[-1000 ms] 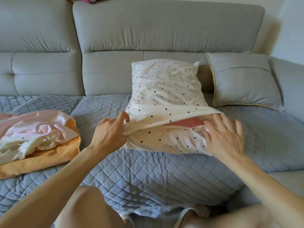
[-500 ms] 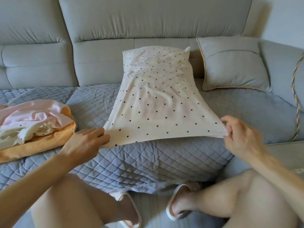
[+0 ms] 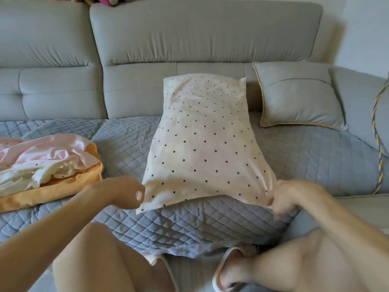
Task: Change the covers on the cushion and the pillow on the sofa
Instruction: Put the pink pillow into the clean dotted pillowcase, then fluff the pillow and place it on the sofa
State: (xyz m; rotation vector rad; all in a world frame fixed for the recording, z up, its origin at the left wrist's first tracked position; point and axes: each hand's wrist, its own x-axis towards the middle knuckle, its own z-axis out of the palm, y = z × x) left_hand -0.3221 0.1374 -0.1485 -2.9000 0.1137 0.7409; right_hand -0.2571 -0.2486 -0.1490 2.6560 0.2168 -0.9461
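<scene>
The polka-dot pillow (image 3: 206, 140) lies lengthwise at the middle of the sofa (image 3: 200, 39), its far end against the backrest. The forearms reach in from 7 and 5 o'clock. The left hand (image 3: 124, 193), fingers curled, pinches the pillow cover's near-left corner. The blurred right hand (image 3: 288, 197) clutches the near-right corner. The grey cushion (image 3: 299, 95) leans at 2 o'clock, and a heap of covers (image 3: 42, 161) lies at 9 o'clock.

No writing, label, brand, number or sign can be read anywhere in this view. The pillow cover (image 3: 206, 144) carries only a printed pattern of small dark dots, with no letters or figures among them.
</scene>
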